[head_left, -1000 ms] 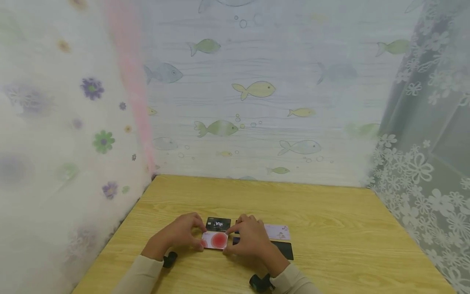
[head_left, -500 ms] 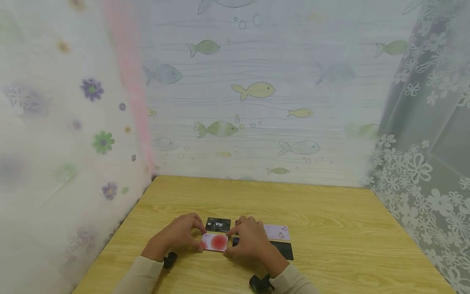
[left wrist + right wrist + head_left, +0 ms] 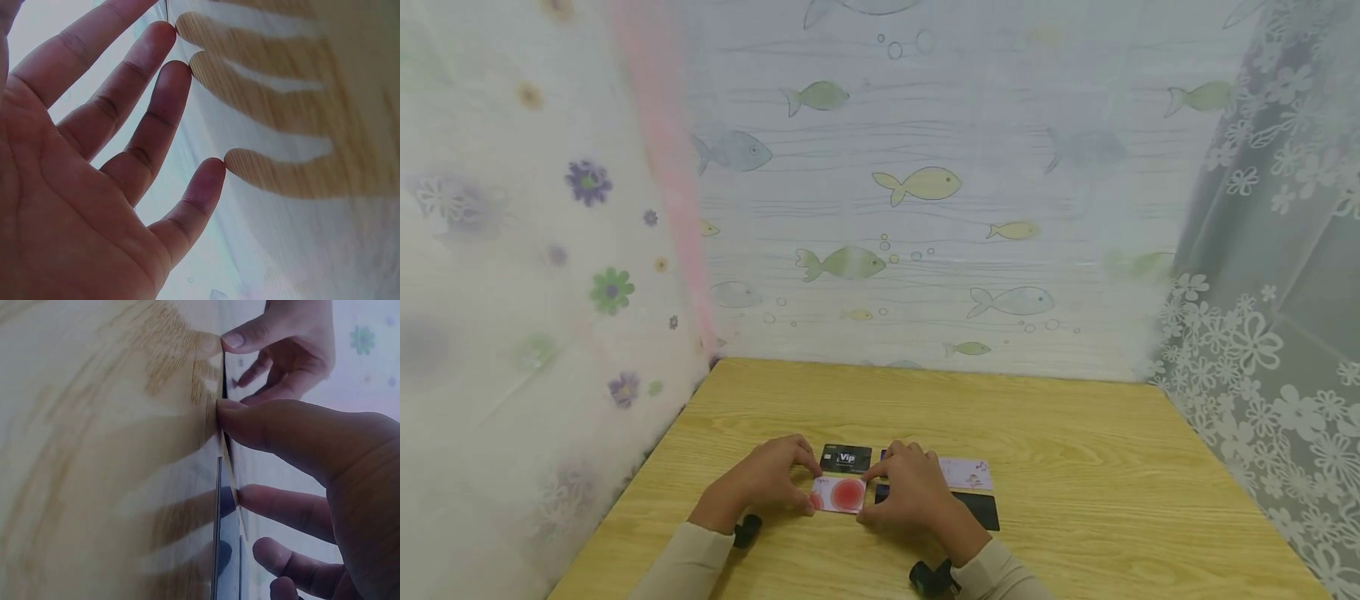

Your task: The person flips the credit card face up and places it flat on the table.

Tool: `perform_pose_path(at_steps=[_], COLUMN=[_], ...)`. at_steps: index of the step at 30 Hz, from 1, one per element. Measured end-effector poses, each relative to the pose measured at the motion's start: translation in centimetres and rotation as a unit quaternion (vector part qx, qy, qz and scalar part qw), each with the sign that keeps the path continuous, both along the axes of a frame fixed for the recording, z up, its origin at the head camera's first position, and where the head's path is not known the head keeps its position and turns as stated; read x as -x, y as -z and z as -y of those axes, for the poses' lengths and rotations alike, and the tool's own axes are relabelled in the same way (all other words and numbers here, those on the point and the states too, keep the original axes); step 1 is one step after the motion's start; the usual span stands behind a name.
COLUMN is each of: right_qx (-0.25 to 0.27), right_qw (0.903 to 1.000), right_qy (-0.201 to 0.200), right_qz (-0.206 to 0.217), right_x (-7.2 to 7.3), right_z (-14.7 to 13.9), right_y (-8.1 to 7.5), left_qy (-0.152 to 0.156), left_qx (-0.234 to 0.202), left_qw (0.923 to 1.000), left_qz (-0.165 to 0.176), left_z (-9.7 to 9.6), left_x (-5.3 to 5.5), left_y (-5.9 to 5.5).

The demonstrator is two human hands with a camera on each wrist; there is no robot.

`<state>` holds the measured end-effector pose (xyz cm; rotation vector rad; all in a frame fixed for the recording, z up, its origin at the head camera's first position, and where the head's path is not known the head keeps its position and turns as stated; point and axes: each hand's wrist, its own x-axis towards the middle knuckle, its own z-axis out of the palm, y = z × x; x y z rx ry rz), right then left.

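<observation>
A white card with red circles [image 3: 847,494] lies at the front of the wooden table, directly below a black "Vip" card [image 3: 847,457]. My left hand [image 3: 767,475] holds its left end, thumb at the near corner and index finger at the far one. At the opposite end my right hand [image 3: 913,487] holds the right corners in the same way. The left wrist view shows the other fingers of the left hand [image 3: 94,144] with their tips on the glossy tabletop. In the right wrist view, thumb and index finger of the right hand [image 3: 356,462] reach the table surface.
Right of my right hand lie a pale pink flowered card [image 3: 967,473] and a black card [image 3: 981,508]; dark card edges also peek out left of that hand. The wooden table [image 3: 1075,467] stands against fish-patterned [image 3: 917,183] and flowered sheets.
The card with red circles has shifted very slightly toward me, so a thin strip of table shows between it and the Vip card. Both hands stay almost still.
</observation>
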<state>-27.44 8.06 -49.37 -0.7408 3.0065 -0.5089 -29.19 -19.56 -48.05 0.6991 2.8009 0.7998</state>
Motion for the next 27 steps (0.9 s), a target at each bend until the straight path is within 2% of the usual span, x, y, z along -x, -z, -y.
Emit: perform_pose_path(at_steps=[19,27], right_qx=[0.005,0.001], right_qw=[0.9999,0.9995], right_qy=[-0.014,-0.022], right_qz=[-0.001,-0.021], right_x=[-0.1,0.0], right_z=[-0.2,-0.8], right_y=[-0.3,-0.7], left_qy=[-0.009,0.024], left_qx=[0.001,0.015], left_qw=[0.9999,0.9993], left_qz=[0.012,-0.025], left_z=[0.1,-1.1], left_x=[0.1,0.4], left_y=[0.0,-0.9])
